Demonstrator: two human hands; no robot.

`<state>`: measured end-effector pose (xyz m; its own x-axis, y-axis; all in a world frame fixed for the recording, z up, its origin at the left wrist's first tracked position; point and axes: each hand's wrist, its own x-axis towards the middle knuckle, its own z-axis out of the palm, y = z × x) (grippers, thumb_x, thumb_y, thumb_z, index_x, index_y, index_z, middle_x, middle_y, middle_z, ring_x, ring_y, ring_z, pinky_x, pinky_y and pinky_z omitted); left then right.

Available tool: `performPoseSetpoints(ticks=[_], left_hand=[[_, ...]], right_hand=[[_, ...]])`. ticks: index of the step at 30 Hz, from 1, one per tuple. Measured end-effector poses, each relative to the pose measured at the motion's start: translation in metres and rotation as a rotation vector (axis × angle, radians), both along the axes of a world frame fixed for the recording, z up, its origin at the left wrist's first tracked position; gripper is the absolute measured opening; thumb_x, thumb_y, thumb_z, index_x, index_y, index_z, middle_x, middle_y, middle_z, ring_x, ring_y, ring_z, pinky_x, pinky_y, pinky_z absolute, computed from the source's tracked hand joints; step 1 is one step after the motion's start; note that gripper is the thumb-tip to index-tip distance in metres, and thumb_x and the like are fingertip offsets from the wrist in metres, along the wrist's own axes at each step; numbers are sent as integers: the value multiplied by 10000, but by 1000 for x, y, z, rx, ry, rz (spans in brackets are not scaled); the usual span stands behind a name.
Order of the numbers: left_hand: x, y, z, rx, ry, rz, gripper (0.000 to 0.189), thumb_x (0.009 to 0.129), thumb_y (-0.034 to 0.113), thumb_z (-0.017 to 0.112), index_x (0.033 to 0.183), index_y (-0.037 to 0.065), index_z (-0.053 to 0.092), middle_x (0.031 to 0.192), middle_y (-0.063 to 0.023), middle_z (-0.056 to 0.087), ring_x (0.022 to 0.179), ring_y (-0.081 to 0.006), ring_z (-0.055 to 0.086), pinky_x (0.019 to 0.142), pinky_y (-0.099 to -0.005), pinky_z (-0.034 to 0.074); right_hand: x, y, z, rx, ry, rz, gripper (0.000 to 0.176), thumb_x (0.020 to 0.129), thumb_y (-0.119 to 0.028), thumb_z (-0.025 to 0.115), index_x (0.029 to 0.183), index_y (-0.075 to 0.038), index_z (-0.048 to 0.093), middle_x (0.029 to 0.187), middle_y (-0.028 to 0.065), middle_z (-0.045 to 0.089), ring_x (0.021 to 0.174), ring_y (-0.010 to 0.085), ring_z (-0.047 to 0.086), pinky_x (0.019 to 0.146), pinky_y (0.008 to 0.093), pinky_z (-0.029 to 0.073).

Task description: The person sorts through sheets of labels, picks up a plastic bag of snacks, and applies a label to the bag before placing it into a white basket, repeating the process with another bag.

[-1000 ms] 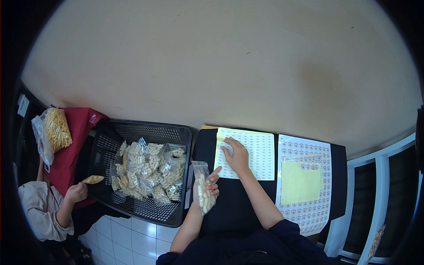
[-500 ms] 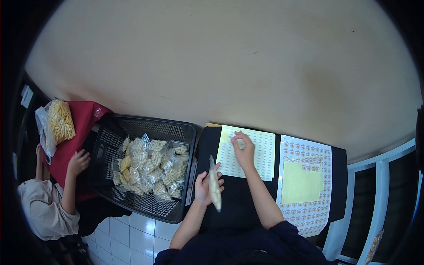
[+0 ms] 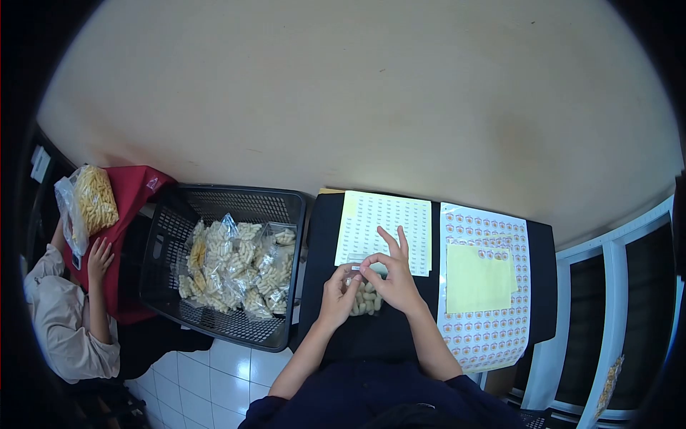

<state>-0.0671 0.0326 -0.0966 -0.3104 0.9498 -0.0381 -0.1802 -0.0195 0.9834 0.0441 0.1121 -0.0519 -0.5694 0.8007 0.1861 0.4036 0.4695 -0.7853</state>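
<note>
Between my hands is a clear plastic bag of pale finger-shaped snacks (image 3: 366, 303), its top edge facing away from me. My left hand (image 3: 336, 297) grips the bag's upper left part. Thumb and index finger of my right hand (image 3: 394, 283) pinch at the top of the bag, on a small white sticker (image 3: 356, 268); the other fingers of that hand are spread upward. Just beyond the hands lies a sheet of small printed labels (image 3: 386, 214) on the black-covered table (image 3: 323, 243).
A black plastic basket (image 3: 299, 236) with several filled snack bags (image 3: 243, 264) stands at left. On the right lies a sheet of round logo stickers (image 3: 482, 343) with yellow paper (image 3: 479, 279) on it. Farther left, a person (image 3: 75, 314) sits by a red cloth (image 3: 132, 207) and a large snack bag (image 3: 96, 200).
My right hand has come down from the label sheet to the bag. The bag has turned from edge-on to flat, its top toward the sheet. The other person's hand has lowered onto the red cloth.
</note>
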Motion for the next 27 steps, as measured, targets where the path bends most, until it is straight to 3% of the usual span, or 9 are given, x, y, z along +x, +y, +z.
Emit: performPoseSetpoints(ticks=[7, 9, 27], left_hand=[[3, -1, 3, 94, -165, 70, 201, 872, 20, 446, 1061, -40, 480, 1003, -118, 559, 932, -121, 537, 785, -237, 435], [1, -3, 5, 64, -166, 62, 201, 878, 32, 436, 1060, -41, 481, 996, -123, 565, 930, -118, 536, 788, -236, 434], [6, -2, 7, 72, -40, 118, 239, 903, 92, 400, 1049, -50, 525, 973, -100, 582, 897, -104, 530, 786, -233, 417]], right_hand=[[-4, -8, 7, 56, -71, -99, 63, 695, -174, 673, 719, -124, 645, 1359, 138, 298, 1293, 411, 30, 1008, 562, 1], [-5, -8, 4, 44, -22, -85, 80, 703, -194, 647, 697, -114, 645, 1358, 152, 283, 1289, 425, 27, 977, 611, -21], [-10, -12, 5, 136, -14, -179, 129, 686, -209, 673, 656, -90, 633, 1334, 143, 325, 1280, 420, 92, 984, 609, 25]])
